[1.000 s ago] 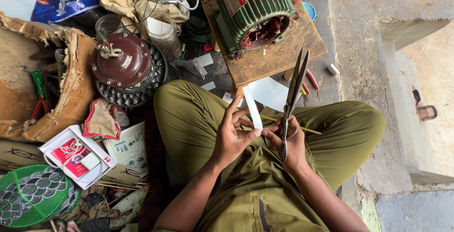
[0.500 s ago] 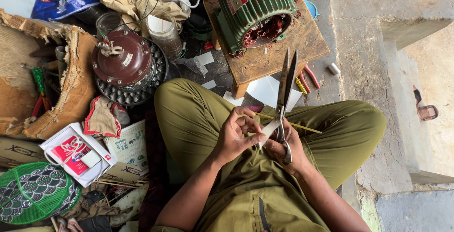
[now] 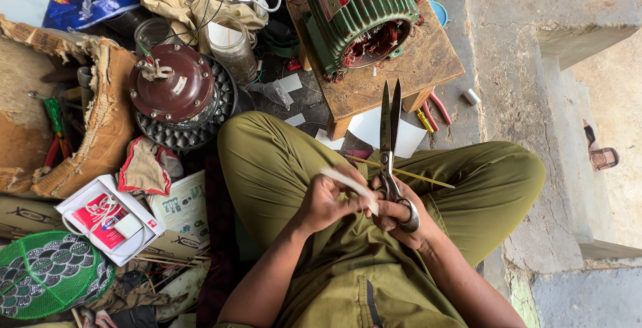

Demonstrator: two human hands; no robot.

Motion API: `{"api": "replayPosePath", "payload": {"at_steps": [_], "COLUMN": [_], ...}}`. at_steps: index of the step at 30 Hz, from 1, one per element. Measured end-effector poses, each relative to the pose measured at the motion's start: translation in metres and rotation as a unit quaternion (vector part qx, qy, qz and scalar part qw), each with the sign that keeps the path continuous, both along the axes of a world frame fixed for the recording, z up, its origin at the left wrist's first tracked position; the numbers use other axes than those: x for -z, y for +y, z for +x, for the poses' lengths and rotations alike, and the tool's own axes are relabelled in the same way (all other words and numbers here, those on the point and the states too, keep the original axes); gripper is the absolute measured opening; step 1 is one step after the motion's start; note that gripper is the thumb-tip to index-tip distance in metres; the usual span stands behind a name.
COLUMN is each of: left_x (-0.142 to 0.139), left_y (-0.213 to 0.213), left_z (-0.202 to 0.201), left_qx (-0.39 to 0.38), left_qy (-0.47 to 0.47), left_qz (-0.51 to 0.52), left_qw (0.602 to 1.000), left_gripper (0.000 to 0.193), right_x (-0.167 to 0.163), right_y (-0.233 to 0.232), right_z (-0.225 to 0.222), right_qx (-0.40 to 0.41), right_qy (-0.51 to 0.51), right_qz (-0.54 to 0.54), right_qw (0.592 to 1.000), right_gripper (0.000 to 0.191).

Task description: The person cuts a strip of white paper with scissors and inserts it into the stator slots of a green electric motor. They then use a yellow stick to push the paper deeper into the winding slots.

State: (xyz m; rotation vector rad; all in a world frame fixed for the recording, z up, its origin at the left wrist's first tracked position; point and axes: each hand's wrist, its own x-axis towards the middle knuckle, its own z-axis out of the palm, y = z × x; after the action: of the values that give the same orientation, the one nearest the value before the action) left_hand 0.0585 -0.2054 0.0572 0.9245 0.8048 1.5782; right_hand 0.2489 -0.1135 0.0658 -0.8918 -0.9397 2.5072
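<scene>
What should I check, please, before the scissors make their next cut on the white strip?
1. Left hand grips the white strip: ok.
2. Right hand holds the scissors by the handles: ok.
3. Blades point away from the body: ok.
4. Blades open enough for the strip: not ok, nearly closed.
5. Strip between the blades: cannot tell, hidden by fingers.
6. Thin stick across the lap clear of the blades: not ok, it crosses under them.

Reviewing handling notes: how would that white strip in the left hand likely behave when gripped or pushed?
The white strip, pinched by the left hand, looks thin and flat, so probably light and bendy. It holds a fairly straight line beside the scissors, suggesting some stiffness.
</scene>
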Motion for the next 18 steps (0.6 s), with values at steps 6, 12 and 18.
{"api": "replayPosePath", "payload": {"at_steps": [6,12,18], "left_x": [0.008,-0.005,-0.018], "left_y": [0.011,0.021,0.026], "left_z": [-0.007,-0.029,-0.035], "left_qx": [-0.294,-0.315,-0.257], "left_qy": [0.125,0.216,0.229], "left_qz": [-0.031,-0.019,-0.022], "left_qw": [0.947,0.924,0.939], "left_gripper": [0.029,0.046,0.057], "right_x": [0.021,0.037,0.033], "right_y": [-0.002,-0.008,-0.022], "right_z": [0.009,0.020,0.009], "right_qx": [-0.031,-0.089,-0.078], "right_qy": [-0.061,-0.068,-0.046], "right_qz": [0.214,0.311,0.266], "right_qw": [0.974,0.944,0.960], "right_gripper": [0.076,0.093,0.099]}}
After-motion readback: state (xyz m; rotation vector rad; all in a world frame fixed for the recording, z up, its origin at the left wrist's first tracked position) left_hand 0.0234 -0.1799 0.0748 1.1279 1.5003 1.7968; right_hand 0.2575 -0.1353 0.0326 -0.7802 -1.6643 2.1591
